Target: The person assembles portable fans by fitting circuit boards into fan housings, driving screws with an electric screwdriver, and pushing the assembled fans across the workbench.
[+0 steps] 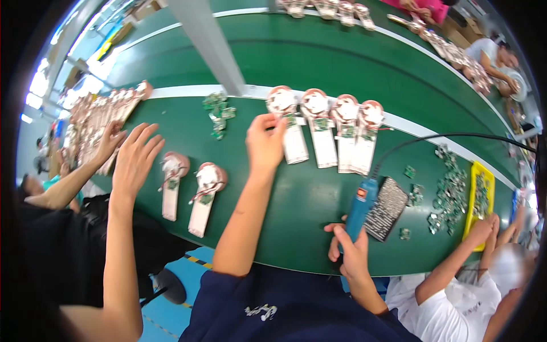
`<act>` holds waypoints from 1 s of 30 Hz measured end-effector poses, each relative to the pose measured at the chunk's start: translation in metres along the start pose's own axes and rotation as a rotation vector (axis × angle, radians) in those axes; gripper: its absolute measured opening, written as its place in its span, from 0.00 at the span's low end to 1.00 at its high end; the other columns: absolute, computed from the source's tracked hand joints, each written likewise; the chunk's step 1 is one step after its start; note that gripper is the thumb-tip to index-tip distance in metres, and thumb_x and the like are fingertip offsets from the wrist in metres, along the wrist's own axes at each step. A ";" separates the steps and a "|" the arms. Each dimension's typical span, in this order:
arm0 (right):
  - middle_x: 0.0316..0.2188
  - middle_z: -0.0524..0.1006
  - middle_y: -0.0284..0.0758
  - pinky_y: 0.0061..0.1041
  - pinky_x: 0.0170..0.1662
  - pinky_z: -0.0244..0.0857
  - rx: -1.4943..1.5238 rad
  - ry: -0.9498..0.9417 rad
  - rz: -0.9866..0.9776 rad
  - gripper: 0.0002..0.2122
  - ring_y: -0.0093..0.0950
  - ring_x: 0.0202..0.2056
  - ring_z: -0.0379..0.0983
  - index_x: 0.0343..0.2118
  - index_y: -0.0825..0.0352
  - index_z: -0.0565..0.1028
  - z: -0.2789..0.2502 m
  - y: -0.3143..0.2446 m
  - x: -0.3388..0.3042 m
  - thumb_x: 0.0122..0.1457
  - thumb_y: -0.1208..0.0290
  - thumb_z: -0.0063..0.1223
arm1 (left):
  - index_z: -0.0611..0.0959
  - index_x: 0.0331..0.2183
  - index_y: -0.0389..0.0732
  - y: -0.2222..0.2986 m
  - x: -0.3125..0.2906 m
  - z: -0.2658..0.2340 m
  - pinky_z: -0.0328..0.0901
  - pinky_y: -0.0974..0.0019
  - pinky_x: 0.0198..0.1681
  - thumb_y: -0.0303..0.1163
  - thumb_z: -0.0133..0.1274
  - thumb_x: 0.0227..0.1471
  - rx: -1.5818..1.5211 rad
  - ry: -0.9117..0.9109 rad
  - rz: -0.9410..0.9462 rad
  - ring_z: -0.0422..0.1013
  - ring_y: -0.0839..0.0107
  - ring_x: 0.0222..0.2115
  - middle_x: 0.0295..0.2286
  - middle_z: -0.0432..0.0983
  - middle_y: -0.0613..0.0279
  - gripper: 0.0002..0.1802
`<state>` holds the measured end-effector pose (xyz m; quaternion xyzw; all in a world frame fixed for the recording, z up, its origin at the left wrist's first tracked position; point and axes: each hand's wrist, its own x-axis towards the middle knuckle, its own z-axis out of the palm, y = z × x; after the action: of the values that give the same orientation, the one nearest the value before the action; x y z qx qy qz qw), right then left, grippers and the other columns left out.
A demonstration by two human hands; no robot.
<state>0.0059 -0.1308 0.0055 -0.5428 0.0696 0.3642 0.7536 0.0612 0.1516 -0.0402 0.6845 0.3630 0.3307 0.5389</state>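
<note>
- left hand covers part of the leftmost copper-and-white unit in the middle row; fingertip contact unclear
- blue tool: near end hidden by right hand, tip not visible
- dark tray: bits too small to identify
- far units cut by top edge
- yellow tray: near end partly behind co-worker's hand
- head at right blurred

The green table carries pinkish units, circuit boards, a yellow tray.
</note>
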 end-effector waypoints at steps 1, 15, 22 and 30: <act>0.34 0.75 0.45 0.20 0.14 0.57 0.030 0.016 -0.012 0.16 0.20 0.13 0.62 0.48 0.66 0.61 -0.006 0.002 -0.001 0.61 0.76 0.51 | 0.80 0.36 0.32 0.005 0.002 0.011 0.71 0.67 0.34 0.31 0.62 0.49 0.040 -0.039 0.036 0.76 0.71 0.29 0.30 0.80 0.55 0.14; 0.29 0.72 0.41 0.19 0.14 0.57 0.010 0.001 -0.031 0.16 0.18 0.13 0.61 0.49 0.67 0.60 0.003 0.002 0.005 0.59 0.80 0.48 | 0.74 0.50 0.33 0.044 -0.091 -0.201 0.64 0.61 0.52 0.23 0.56 0.50 0.552 -0.033 0.125 0.70 0.64 0.48 0.47 0.73 0.53 0.23; 0.28 0.70 0.39 0.18 0.14 0.57 0.018 0.032 -0.025 0.17 0.18 0.13 0.61 0.49 0.68 0.60 0.003 0.002 0.005 0.59 0.80 0.48 | 0.72 0.51 0.27 0.016 -0.081 -0.220 0.66 0.70 0.48 0.21 0.52 0.55 0.148 -0.195 -0.218 0.72 0.73 0.44 0.46 0.74 0.52 0.21; 0.25 0.71 0.36 0.20 0.13 0.56 0.061 0.084 -0.057 0.19 0.19 0.12 0.61 0.51 0.68 0.60 0.005 0.003 -0.013 0.58 0.79 0.51 | 0.79 0.38 0.35 -0.014 -0.069 -0.227 0.65 0.77 0.36 0.27 0.57 0.54 0.103 -0.340 -0.352 0.71 0.80 0.32 0.32 0.78 0.65 0.09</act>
<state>-0.0072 -0.1322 0.0119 -0.5363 0.0964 0.3171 0.7762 -0.1680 0.2083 -0.0124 0.6831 0.3971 0.0931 0.6059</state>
